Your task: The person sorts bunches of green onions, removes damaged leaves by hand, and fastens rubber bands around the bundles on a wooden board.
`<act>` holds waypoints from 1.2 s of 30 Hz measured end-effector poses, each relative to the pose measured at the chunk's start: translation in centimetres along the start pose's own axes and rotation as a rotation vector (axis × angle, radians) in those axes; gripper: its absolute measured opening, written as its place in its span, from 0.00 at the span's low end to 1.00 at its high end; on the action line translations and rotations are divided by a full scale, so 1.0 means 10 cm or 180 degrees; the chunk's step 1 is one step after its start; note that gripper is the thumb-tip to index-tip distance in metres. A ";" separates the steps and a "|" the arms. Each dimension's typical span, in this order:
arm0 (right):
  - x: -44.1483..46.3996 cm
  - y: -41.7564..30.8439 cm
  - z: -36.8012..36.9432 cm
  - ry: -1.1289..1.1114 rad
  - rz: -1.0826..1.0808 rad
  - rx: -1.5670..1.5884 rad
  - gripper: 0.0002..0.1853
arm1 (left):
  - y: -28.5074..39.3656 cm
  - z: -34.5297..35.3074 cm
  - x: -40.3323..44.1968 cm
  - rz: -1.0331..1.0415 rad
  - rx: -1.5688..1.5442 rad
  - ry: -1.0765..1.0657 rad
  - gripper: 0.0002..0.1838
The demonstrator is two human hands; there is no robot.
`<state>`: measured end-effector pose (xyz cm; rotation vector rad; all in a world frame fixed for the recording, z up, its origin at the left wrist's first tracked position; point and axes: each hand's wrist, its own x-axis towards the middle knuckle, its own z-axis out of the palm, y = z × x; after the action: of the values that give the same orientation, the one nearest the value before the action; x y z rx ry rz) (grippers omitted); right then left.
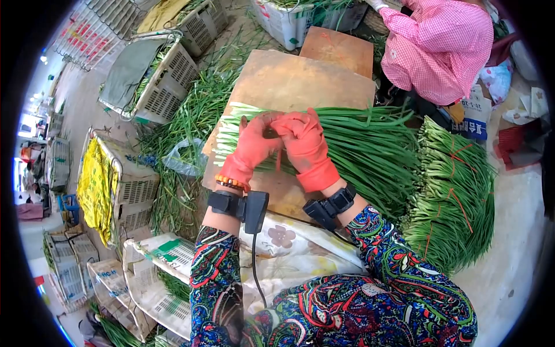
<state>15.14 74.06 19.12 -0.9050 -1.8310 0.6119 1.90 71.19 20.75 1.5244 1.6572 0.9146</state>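
My left hand (254, 147) and my right hand (303, 147), both in orange-red rubber gloves, meet over a bunch of garlic chives (370, 133). Their fingers are bent and closed around a thin red tie (279, 159), whose end hangs below them; the rest of it is hidden by the gloves. The chives lie across a wooden board (289, 75), pale stem ends to the left and green leaves spreading right. Several finished bundles (454, 196) bound with red ties are stacked to the right of the board.
A person in a pink checked top (439, 46) sits at the upper right beside a smaller board (338, 51). White plastic crates (173, 81) stand along the left, one under a yellow cloth (97, 191). Loose leaves (185, 124) and a plastic bag (184, 159) litter the floor.
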 end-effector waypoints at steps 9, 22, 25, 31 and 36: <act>0.03 0.10 0.03 -0.0356 0.1678 0.2497 0.06 | -0.14 0.10 -0.29 0.0554 0.0676 0.0110 0.11; -0.28 -0.38 -0.21 -0.1442 0.4646 0.4847 0.17 | -0.18 -0.19 -0.42 0.0595 -0.0439 -0.0754 0.26; -0.63 0.11 0.10 -0.1844 0.4188 0.5938 0.12 | -0.10 -0.31 -0.51 0.0523 -0.0224 -0.1120 0.35; -1.04 -0.13 0.05 -0.1496 0.5095 0.4258 0.11 | 1.11 -0.42 -0.39 0.0314 -0.0070 -0.0311 0.20; -1.28 0.01 0.07 -0.1626 0.5046 0.4436 0.11 | 0.23 0.62 -0.11 -0.0067 0.2450 -0.0737 0.29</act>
<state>17.76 63.83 11.84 -0.9709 -0.2005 2.7314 8.42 70.51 19.60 1.9959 1.9465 0.0435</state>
